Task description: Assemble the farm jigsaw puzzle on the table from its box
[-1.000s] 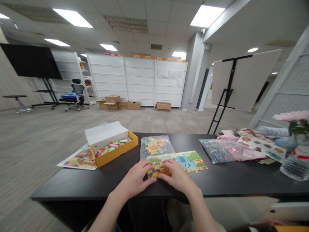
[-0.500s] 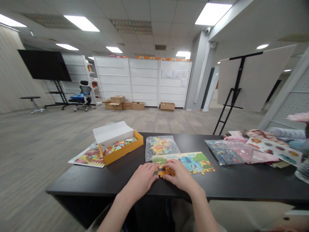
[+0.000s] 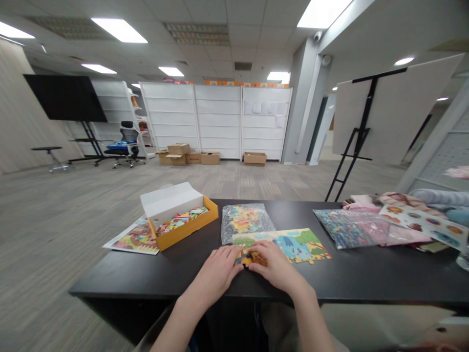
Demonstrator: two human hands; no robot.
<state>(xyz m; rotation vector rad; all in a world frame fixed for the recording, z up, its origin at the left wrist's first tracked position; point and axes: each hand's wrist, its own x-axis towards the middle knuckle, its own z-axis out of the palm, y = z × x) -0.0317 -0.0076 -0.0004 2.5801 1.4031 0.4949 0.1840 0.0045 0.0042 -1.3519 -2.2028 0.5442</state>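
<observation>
Here, the knobbly-edged, blue-and-green puzzle (image 3: 298,246) was touched by the left hand (image 3: 219,268) and right hand (image 3: 274,265), thumbs and fingers slightly parted.

Both bare forearms enter from the bottom edge and converge toward the centre. Left bare hand (image 3: 219,268): palm down, fingers together and bent forward, thumb extended inward, apart from the fingers. Right bare hand (image 3: 271,262): palm down, fingers curved and pointing inward to the left, thumb set below them. Thumb tips near each other, not touching. Wrists well apart, lower than the fingertips in view.
</observation>
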